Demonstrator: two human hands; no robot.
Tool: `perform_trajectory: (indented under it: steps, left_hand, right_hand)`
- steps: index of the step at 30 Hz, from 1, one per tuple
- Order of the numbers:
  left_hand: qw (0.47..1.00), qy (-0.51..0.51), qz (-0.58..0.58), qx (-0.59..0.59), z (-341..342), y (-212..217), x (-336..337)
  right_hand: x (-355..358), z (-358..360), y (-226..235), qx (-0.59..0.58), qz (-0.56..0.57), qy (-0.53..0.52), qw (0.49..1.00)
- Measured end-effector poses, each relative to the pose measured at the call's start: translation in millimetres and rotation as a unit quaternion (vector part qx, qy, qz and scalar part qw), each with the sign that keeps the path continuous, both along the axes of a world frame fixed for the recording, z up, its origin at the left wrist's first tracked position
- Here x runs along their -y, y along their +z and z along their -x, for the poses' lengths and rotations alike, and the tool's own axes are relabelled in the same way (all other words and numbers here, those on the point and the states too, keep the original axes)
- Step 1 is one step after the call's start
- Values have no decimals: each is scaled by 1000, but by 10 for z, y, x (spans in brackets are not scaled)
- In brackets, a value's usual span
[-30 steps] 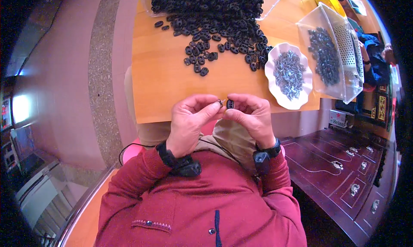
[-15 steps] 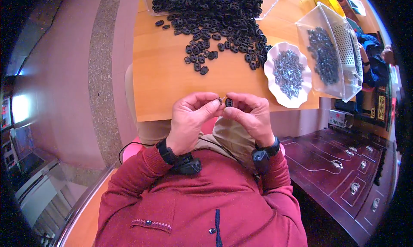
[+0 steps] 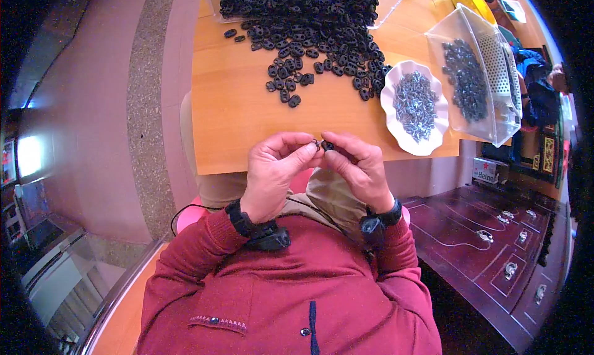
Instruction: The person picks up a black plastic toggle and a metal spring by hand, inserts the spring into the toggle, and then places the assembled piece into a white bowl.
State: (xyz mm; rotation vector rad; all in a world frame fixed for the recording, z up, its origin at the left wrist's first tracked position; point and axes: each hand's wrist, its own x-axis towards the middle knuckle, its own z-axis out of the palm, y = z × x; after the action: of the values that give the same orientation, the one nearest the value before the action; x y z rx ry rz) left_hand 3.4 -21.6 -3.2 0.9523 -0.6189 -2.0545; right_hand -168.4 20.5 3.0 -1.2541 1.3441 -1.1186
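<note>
Black and small, a plastic piece [image 3: 327, 146] sits pinched between the fingertips of both hands at the near edge of the wooden counter [image 3: 235, 114]. The right hand [image 3: 357, 167] grips it between thumb and forefinger, the other fingers curled loosely under. The left hand [image 3: 276, 169] meets it from the left, thumb and forefinger pressed together on something tiny and metallic at the piece's left side; what it is exactly is too small to tell. The two hands touch at the fingertips, just above the person's lap, and each wrist wears a dark band.

On the far side of the counter lies a big heap of black pieces [image 3: 303, 8] of the same kind, with loose ones scattered toward the near side and well apart from the hands. To the right of the heap stands a white scalloped dish [image 3: 433, 141] holding small grey metal parts [image 3: 414, 104]. Just right of it and touching it lies a clear plastic bag [image 3: 495, 117] with more dark grey parts inside. Red sleeves [image 3: 247, 274] come in from the lower edge. A dark carved wooden cabinet [image 3: 495, 262] stands low at the right, and a pinkish floor [image 3: 93, 107] stretches off to the left.
</note>
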Motion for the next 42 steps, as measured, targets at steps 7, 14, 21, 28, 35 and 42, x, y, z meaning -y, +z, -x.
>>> perform_trajectory:
  steps: [7, 14, 21, 28, 35, 42]
  left_hand:
    - [1000, 17, -10, 10, -5, -9, 1]
    - [999, 27, 14, 21, -2, -19, -4]
    - [999, 22, 30, 16, 10, -35, -10]
    - [999, 27, 20, 7, 20, -18, -12]
    - [1000, 23, 12, 7, 11, 3, -14]
    - [1000, 26, 8, 3, 6, -9, -12]
  right_hand:
    - [-27, -30, -14, 68, -51, -13, 996]
    - [-31, -45, -36, 108, -85, -42, 990]
    - [-17, -4, -121, 42, -14, -8, 999]
    - [-53, -35, -134, 99, -37, -46, 993]
    - [-47, -119, -51, 166, -66, -89, 980]
    - [-53, -94, -68, 124, -53, -65, 989]
